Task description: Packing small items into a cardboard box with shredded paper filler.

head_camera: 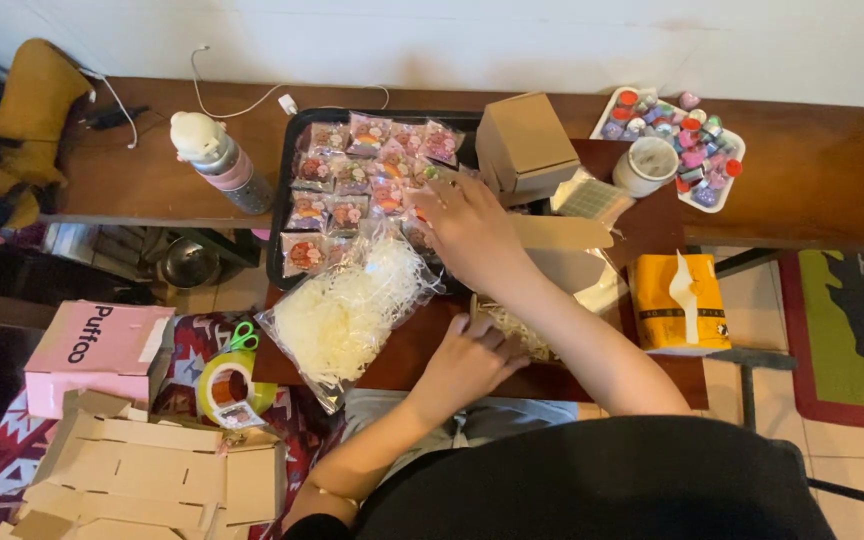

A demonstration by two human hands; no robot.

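My right hand [467,228] reaches across to the black tray [292,150], fingers spread over the small wrapped packets [352,175] at its right side; whether it grips one I cannot tell. My left hand [472,360] rests curled on the near edge of an open cardboard box [527,340] that holds pale shredded paper. A clear bag of shredded paper [342,310] lies just left of that box, partly over the tray's front edge. A closed small cardboard box [524,140] stands right of the tray.
A white cup [647,163] and a white tray of small colourful bottles [677,135] sit at the back right. A yellow tissue pack [677,300], a pink-banded bottle [220,160], a pink box [102,350], tape rolls [230,385] with green scissors, and flat cardboard blanks [152,470] surround the table.
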